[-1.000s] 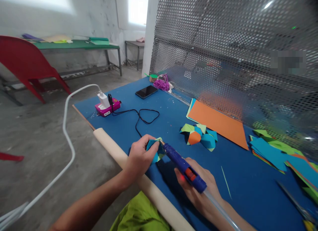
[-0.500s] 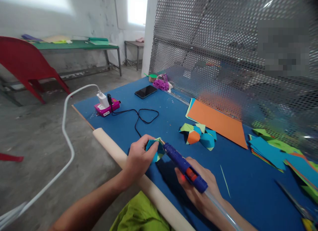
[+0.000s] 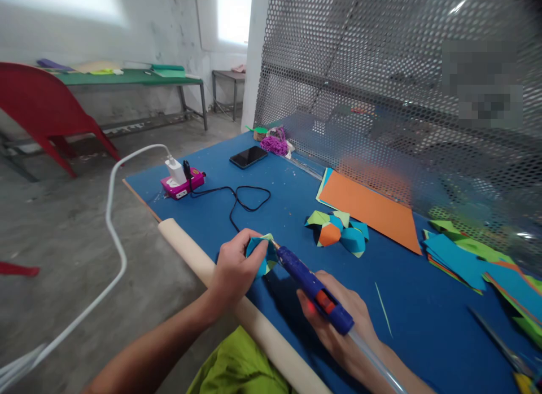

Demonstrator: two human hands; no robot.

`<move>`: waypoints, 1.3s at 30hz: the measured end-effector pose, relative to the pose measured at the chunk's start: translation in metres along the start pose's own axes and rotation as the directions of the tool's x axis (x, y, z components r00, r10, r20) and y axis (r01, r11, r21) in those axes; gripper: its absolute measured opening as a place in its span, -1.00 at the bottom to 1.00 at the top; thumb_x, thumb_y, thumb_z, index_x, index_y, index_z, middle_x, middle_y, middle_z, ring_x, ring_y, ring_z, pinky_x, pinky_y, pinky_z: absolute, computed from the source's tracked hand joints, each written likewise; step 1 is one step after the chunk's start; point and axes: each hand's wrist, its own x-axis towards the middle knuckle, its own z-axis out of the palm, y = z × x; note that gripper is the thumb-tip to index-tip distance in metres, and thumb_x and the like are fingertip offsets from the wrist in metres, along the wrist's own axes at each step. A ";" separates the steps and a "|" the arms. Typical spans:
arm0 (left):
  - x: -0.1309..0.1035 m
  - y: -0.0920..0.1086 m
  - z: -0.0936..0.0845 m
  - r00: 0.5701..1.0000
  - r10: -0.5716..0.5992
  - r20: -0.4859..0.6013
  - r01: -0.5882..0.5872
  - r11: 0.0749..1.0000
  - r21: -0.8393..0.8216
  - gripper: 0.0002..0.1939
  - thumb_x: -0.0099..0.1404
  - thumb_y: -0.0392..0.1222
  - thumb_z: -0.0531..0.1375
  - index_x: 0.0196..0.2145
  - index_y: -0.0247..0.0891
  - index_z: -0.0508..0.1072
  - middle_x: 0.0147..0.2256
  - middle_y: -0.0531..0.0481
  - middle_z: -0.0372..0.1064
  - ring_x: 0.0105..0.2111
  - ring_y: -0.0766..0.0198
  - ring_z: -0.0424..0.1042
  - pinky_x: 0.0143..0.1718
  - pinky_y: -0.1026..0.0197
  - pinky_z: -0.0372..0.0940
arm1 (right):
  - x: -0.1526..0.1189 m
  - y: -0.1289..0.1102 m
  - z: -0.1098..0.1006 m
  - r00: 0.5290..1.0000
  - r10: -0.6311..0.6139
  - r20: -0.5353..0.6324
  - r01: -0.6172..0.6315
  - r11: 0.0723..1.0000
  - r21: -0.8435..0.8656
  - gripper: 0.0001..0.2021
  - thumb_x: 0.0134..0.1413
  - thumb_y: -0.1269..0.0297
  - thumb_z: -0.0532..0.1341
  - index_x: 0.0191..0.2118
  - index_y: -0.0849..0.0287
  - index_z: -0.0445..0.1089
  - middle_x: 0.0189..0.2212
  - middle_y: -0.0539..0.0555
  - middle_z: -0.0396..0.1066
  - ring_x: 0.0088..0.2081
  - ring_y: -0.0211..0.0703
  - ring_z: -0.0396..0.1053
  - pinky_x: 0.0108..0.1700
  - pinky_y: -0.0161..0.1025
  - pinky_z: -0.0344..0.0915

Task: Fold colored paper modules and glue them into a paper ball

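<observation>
My left hand (image 3: 237,266) pinches a folded blue and green paper piece (image 3: 266,262) above the blue table. Wrapped round a dark blue glue gun (image 3: 311,287), my right hand (image 3: 339,315) has its nozzle at the upper edge of that paper, and a clear glue stick (image 3: 375,360) juts from the gun's rear. Beyond the gun lies a cluster of folded green, blue and orange paper (image 3: 339,231). A thin pale strip (image 3: 383,309) rests to the right of my right hand.
A beige roll (image 3: 262,332) runs along the table's near edge. Farther back are a pink socket block (image 3: 183,185) with cables, a phone (image 3: 248,156) and purple cord (image 3: 275,144). Orange sheets (image 3: 372,210), blue paper strips (image 3: 457,258) and scissors (image 3: 503,346) lie rightward. A perforated metal screen (image 3: 359,89) stands behind.
Both hands have shifted very slightly left, with the paper piece and glue gun still in them. The objects on the table have not moved.
</observation>
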 end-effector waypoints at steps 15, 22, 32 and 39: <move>-0.001 -0.001 -0.001 1.000 0.000 -0.006 0.000 1.000 -0.001 -0.83 0.19 -0.14 0.11 -0.44 -0.27 0.43 -0.58 0.12 0.26 -0.55 0.39 0.18 -0.51 0.36 0.11 | -0.001 0.001 0.003 0.998 0.030 -0.056 -0.028 0.999 0.022 -0.91 0.15 0.29 0.07 -0.38 0.08 0.23 -0.58 -0.05 0.22 -0.63 -0.30 0.18 -0.58 -0.36 0.15; -0.001 -0.002 -0.002 1.000 0.000 -0.002 0.000 1.000 -0.010 -0.83 0.19 -0.14 0.11 -0.44 -0.27 0.42 -0.58 0.12 0.25 -0.55 0.39 0.18 -0.51 0.35 0.11 | -0.005 0.002 0.005 0.995 0.087 -0.045 -0.084 0.995 0.049 -0.85 0.16 0.18 0.07 -0.39 0.08 0.27 -0.58 -0.03 0.24 -0.63 -0.29 0.18 -0.57 -0.33 0.16; -0.001 -0.002 -0.001 1.000 0.011 -0.007 -0.011 1.000 -0.017 -0.84 0.19 -0.15 0.11 -0.44 -0.26 0.42 -0.57 0.12 0.27 -0.54 0.39 0.20 -0.50 0.36 0.12 | -0.003 0.000 0.003 0.996 0.084 -0.032 -0.083 0.996 0.042 -0.86 0.13 0.20 0.10 -0.40 0.09 0.28 -0.58 -0.04 0.24 -0.63 -0.30 0.18 -0.58 -0.35 0.15; -0.001 -0.003 -0.002 1.000 0.028 -0.008 -0.028 1.000 0.010 -0.84 0.18 -0.16 0.11 -0.45 -0.27 0.42 -0.58 0.13 0.24 -0.56 0.40 0.17 -0.52 0.35 0.10 | 0.000 -0.005 0.002 0.971 0.235 -0.047 -0.230 0.968 0.097 -0.75 0.11 0.10 0.07 -0.48 0.10 0.29 -0.63 -0.02 0.23 -0.63 -0.29 0.16 -0.56 -0.34 0.17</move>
